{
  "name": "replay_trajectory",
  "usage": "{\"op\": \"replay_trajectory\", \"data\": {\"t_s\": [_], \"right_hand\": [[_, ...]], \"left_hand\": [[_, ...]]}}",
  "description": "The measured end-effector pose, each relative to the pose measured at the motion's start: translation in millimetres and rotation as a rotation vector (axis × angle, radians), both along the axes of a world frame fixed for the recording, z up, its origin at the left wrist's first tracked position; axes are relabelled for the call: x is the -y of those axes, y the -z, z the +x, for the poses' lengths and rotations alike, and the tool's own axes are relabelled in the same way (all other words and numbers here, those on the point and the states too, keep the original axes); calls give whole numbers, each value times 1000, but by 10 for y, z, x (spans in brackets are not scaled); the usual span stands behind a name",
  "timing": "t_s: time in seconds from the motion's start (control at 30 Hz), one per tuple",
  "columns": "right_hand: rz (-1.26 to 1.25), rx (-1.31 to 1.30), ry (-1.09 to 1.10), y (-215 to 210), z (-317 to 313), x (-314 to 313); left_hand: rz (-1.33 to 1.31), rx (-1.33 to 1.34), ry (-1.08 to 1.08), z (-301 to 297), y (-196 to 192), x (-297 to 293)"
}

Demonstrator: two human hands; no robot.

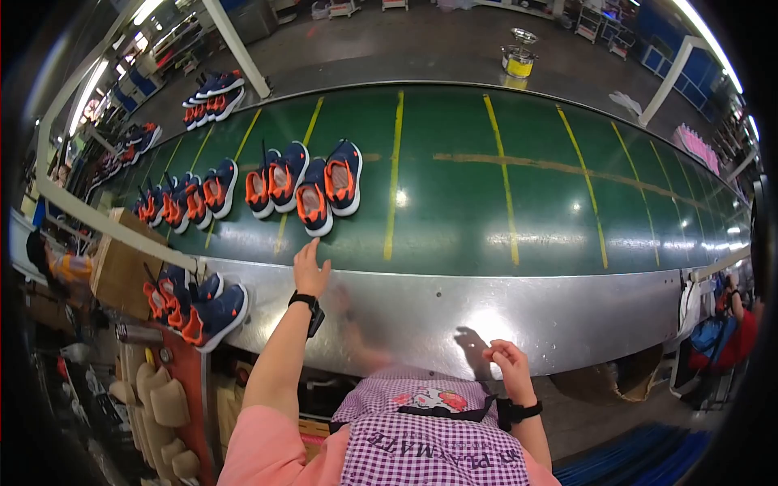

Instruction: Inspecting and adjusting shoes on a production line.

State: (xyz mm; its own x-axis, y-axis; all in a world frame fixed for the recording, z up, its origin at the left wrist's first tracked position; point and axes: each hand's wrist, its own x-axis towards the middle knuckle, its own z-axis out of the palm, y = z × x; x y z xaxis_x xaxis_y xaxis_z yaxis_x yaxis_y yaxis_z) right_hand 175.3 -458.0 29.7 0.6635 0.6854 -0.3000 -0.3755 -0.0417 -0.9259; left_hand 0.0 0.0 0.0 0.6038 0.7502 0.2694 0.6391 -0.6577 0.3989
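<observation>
Here, left hand (310, 271): fingers spread, empty, reaching over the near metal edge of the green conveyor belt (502, 194).
Right hand (509, 366): loosely curled, pinching nothing, hanging below that edge.
Nearest shoes (328, 188): navy-and-orange pair, just beyond the left fingertips, untouched.
Progress: more pairs (190, 198) lie toward the belt's left end; its right half is bare.
Side stock: shoes (198, 309) on a rack.
</observation>
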Motion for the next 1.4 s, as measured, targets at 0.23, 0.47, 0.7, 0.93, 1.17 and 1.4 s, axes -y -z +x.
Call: {"op": "replay_trajectory", "data": {"t_s": [0.23, 0.47, 0.7, 0.93, 1.17, 1.4], "right_hand": [[-291, -115, 19, -22, -906, -83], [-451, -68, 27, -141, -1270, -238], [-565, 171, 94, -117, -1091, -137], [-485, 279, -3, -137, -610, 21], [-285, 330, 11, -75, -67, -132], [-132, 404, -202, -213, 232, -785]], "left_hand": [[7, -517, -80, 817, -335, -466], [-341, -469, 54, 1103, 50, -1006], [-216, -380, 253, 548, -383, -727], [-200, -472, 310, -651, -641, 626], [150, -381, 244, -917, -500, 1443], [-42, -154, 423, -481, -129, 1505]]}}
